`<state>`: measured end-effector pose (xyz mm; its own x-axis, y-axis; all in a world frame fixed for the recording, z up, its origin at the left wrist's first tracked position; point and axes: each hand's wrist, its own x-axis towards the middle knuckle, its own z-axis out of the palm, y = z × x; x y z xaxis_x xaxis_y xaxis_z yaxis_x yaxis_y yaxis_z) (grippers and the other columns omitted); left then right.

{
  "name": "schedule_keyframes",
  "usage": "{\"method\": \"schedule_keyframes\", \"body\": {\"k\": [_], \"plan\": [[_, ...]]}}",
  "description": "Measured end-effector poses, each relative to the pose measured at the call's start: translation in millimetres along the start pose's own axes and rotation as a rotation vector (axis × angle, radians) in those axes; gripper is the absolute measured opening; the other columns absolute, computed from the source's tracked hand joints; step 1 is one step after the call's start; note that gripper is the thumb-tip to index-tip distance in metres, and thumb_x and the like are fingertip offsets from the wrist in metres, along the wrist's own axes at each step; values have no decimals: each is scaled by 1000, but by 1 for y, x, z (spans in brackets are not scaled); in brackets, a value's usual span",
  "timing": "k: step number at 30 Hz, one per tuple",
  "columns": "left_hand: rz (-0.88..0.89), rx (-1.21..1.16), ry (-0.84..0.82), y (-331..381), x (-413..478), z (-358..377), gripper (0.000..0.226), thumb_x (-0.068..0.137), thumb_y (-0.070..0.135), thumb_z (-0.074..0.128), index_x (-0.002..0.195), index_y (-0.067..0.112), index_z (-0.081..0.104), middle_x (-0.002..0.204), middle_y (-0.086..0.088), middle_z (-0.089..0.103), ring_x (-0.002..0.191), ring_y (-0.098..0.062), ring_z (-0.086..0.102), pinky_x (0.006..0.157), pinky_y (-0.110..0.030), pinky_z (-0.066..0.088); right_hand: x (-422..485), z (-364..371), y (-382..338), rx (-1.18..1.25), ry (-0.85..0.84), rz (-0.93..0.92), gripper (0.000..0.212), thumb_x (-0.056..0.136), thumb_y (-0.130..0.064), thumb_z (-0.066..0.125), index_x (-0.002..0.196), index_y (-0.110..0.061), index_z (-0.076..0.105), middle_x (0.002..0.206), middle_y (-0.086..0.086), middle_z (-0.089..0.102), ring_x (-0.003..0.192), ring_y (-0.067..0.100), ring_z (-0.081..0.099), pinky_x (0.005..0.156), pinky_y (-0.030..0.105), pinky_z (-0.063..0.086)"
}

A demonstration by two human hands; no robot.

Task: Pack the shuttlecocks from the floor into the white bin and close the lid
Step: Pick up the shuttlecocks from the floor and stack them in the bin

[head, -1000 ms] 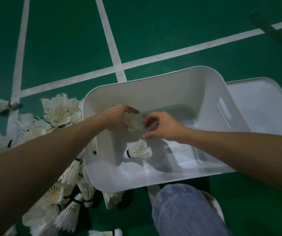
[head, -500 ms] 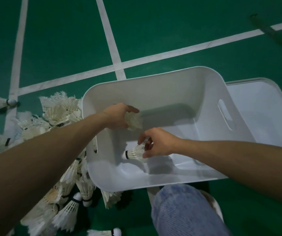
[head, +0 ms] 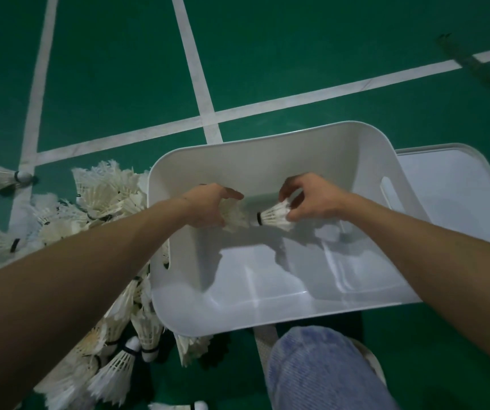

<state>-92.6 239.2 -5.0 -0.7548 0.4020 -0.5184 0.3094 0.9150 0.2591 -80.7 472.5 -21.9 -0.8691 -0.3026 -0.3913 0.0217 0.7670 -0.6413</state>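
Observation:
The white bin [head: 267,318] stands open on the green floor, with both my hands inside it. My left hand [head: 208,205] grips a shuttlecock [head: 234,217] by its feathers. My right hand [head: 311,199] pinches the feather skirt of a second shuttlecock [head: 276,217], cork pointing left toward the first one. The two shuttlecocks nearly meet, held above the bin's bare bottom. A heap of white shuttlecocks [head: 101,199] lies on the floor along the bin's left side.
The bin's white lid [head: 456,196] lies flat on the floor to the right of the bin. A lone shuttlecock [head: 1,179] lies far left on a white court line. My knee in blue trousers [head: 320,371] is below the bin's near edge.
My right hand dropped to the shuttlecock lying in the bin, took it by the feathers and lifted it up beside the one in my left hand. My left hand stayed in place.

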Motion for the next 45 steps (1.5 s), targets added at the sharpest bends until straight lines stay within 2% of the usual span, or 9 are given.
{"method": "schedule_keyframes", "body": {"k": [4,10,18,25,30,34,37,40,45], "plan": [[-3,-8,1,2,-2,-1,68,82,17,71,142,28,42,144,0,46,128,-25,44,100,-27,35,7,-2,4,74,70,37,32,71,-4,76,99,-16,67,101,0,68,88,16,69,82,29,57],[-6,-25,-18,5,-1,-3,69,83,14,69,144,25,40,147,-2,42,132,-25,41,104,-28,32,14,12,4,202,228,82,30,65,-5,79,88,-21,68,85,-1,71,78,13,70,80,32,58],[-17,-53,-32,4,-1,-3,70,82,13,69,144,24,39,147,-1,42,132,-24,41,104,-27,33,15,16,6,167,216,49,29,66,-1,72,88,-19,67,80,-2,70,78,16,70,81,34,58],[-16,-80,-21,6,-1,-2,65,80,17,71,140,23,46,137,-4,53,120,-26,51,98,-31,39,19,43,-23,92,91,-111,33,69,0,75,99,-13,68,92,3,70,84,18,70,82,34,58],[-48,-92,22,10,-5,-4,62,80,16,71,138,19,47,133,-7,55,117,-26,52,97,-33,42,24,56,-24,113,112,-76,58,69,0,79,122,-16,60,113,6,65,92,22,66,84,40,57],[-224,-137,89,16,-13,-6,41,83,13,66,121,9,51,115,-12,57,98,-26,54,81,-31,47,12,50,-25,96,184,-78,71,64,-21,89,127,-19,56,125,1,55,89,17,64,82,35,56],[-336,-255,-47,16,-18,-3,22,82,14,67,99,2,61,90,-13,63,77,-26,58,70,-35,53,7,46,-29,46,225,-6,72,60,-33,90,122,-21,56,110,1,54,80,15,63,79,28,53],[-387,-426,-91,18,-19,2,7,81,10,66,84,4,65,72,-9,56,64,-22,53,56,-27,46,9,54,-30,52,121,37,65,62,-26,90,117,-17,57,99,3,64,75,15,59,71,24,49],[-449,-664,-66,13,-17,2,23,84,0,55,103,6,67,85,-10,56,73,-21,53,64,-27,49,19,58,-30,123,172,45,53,68,-9,84,115,-13,60,102,7,65,72,16,61,66,19,45]]}}
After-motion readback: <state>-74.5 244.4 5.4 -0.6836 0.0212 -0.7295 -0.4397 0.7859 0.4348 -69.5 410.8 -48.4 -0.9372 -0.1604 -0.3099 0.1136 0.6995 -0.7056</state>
